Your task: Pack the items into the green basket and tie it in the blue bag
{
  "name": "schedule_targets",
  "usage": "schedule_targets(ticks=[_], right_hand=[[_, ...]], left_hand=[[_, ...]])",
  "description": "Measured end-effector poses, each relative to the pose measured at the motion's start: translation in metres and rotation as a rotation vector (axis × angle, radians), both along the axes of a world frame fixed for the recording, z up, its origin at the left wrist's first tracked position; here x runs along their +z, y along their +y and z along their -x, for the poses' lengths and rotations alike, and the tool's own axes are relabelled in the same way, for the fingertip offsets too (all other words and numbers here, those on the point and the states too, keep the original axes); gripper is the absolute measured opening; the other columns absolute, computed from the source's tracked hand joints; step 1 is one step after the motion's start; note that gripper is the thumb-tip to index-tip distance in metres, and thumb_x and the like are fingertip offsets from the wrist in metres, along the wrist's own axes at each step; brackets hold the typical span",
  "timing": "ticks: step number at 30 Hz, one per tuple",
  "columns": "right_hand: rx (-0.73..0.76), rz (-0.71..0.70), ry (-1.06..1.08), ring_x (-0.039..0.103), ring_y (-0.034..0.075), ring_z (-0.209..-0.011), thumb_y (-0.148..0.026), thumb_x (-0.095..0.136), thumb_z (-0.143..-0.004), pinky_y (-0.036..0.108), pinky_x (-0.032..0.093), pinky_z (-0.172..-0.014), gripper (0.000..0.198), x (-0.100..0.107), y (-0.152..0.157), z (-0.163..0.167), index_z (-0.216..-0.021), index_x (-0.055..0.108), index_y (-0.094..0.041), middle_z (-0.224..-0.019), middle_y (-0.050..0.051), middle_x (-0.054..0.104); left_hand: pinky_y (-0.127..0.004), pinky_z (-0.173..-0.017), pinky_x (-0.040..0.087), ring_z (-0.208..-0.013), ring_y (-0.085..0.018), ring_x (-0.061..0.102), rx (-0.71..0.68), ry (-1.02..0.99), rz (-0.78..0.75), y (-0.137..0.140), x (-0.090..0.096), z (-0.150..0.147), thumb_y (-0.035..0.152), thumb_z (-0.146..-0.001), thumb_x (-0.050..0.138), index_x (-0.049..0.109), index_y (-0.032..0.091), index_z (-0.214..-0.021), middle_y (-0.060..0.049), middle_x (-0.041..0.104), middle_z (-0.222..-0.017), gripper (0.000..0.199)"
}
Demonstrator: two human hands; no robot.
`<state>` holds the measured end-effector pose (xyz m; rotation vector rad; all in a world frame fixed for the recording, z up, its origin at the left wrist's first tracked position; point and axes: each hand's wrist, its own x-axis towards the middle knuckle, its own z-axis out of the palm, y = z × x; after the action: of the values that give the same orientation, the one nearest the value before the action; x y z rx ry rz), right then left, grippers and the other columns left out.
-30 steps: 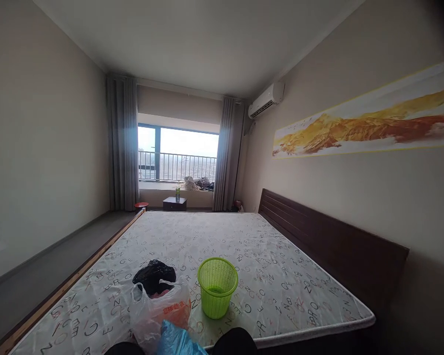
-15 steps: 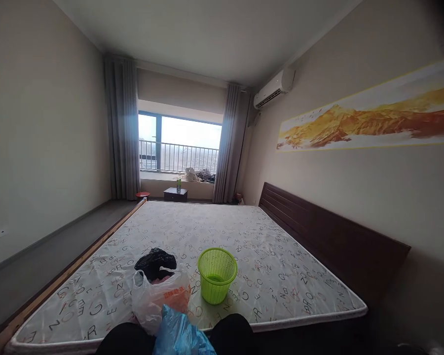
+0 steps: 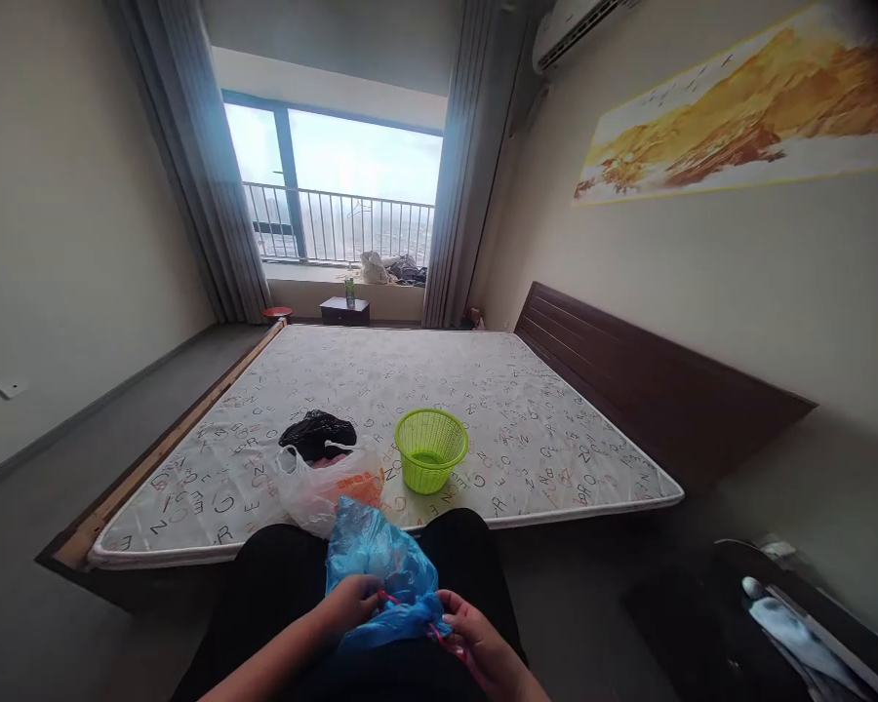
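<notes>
A crinkled blue plastic bag [image 3: 380,556] rests on my lap between black-clad legs. My left hand [image 3: 351,604] pinches the bag's gathered part at its left side, where a bit of pinkish-red string [image 3: 387,597] shows by the fingertips. At the right side, my right hand [image 3: 475,639] is closed on the bag's edge, with more red string running beneath its fingers. Just beyond the blue bag stands a white translucent plastic bag [image 3: 307,492] with orange print and something pink inside. A black plastic bag [image 3: 318,432] lies behind it. To their right is a green plastic basket [image 3: 428,478].
A bare mattress [image 3: 380,370] printed with letters stretches ahead, with a dark wooden headboard [image 3: 651,361] on its right. A small nightstand [image 3: 345,312] carrying a bottle and a red stool [image 3: 278,312] stand near the window. A dark piece with items on it [image 3: 805,614] is at lower right.
The view has tilted down, so the bed and bags sit higher in the picture. Both my hands now show at the blue bag, along with red string; earlier they were out of view.
</notes>
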<state>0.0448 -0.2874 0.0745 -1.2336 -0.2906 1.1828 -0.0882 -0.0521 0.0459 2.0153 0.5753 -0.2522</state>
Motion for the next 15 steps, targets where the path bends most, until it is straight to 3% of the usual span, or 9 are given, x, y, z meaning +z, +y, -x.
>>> schedule_targets(ticks=[3, 5, 8, 11, 13, 15], right_hand=[[-0.014, 0.010, 0.088, 0.062, 0.015, -0.063, -0.037, 0.085, -0.054, 0.032, 0.052, -0.074, 0.052, 0.005, 0.011, 0.003, -0.101, 0.071, -0.022, -0.071, -0.002, 0.062], [0.024, 0.093, -0.067, 0.055, 0.014, -0.055, -0.037, 0.080, -0.059, 0.028, 0.046, -0.062, 0.042, 0.019, 0.021, 0.005, -0.096, 0.070, -0.020, -0.065, -0.004, 0.059], [0.128, 0.120, -0.422, 0.053, 0.015, -0.057, -0.034, 0.064, -0.081, 0.027, 0.042, -0.059, 0.017, 0.052, 0.028, 0.002, -0.088, 0.069, -0.019, -0.067, -0.001, 0.063], [0.038, 0.032, -0.684, 0.057, 0.017, -0.070, -0.032, 0.056, -0.092, 0.029, 0.045, -0.068, 0.018, 0.087, 0.027, -0.001, -0.091, 0.069, -0.020, -0.077, 0.001, 0.065], [-0.058, 0.000, -0.733, 0.056, 0.018, -0.075, -0.036, 0.056, -0.096, 0.029, 0.046, -0.071, 0.020, 0.104, 0.024, 0.001, -0.090, 0.067, -0.020, -0.080, 0.001, 0.063], [-0.138, -0.023, -0.724, 0.056, 0.018, -0.076, -0.040, 0.055, -0.098, 0.029, 0.046, -0.071, 0.024, 0.116, 0.021, 0.007, -0.088, 0.064, -0.021, -0.081, 0.001, 0.061]], left_hand=[[-0.034, -0.074, 0.042, -0.074, -0.021, 0.055, 0.058, -0.127, 0.034, 0.012, 0.026, 0.004, 0.077, -0.076, 0.056, 0.067, 0.018, -0.075, -0.002, 0.060, -0.071, 0.060], [-0.031, -0.072, 0.043, -0.069, -0.018, 0.053, 0.117, -0.224, 0.130, 0.017, 0.060, 0.007, 0.079, -0.077, 0.057, 0.069, 0.016, -0.080, -0.001, 0.060, -0.070, 0.063], [-0.029, -0.065, 0.044, -0.060, -0.017, 0.049, 0.226, -0.325, 0.248, 0.016, 0.115, 0.008, 0.084, -0.081, 0.051, 0.069, 0.015, -0.078, 0.000, 0.053, -0.059, 0.071], [-0.037, -0.091, 0.050, -0.099, -0.026, 0.063, 0.292, -0.556, 0.220, 0.004, 0.156, 0.008, 0.074, -0.089, 0.054, 0.071, 0.016, -0.074, -0.013, 0.070, -0.104, 0.063], [-0.043, -0.102, 0.048, -0.115, -0.032, 0.061, 0.266, -0.580, 0.273, -0.009, 0.172, 0.010, 0.076, -0.090, 0.051, 0.074, 0.017, -0.082, -0.015, 0.067, -0.127, 0.064], [-0.047, -0.105, 0.048, -0.123, -0.036, 0.059, 0.180, -0.519, 0.391, -0.023, 0.183, 0.015, 0.083, -0.086, 0.047, 0.076, 0.019, -0.102, -0.016, 0.062, -0.138, 0.072]])
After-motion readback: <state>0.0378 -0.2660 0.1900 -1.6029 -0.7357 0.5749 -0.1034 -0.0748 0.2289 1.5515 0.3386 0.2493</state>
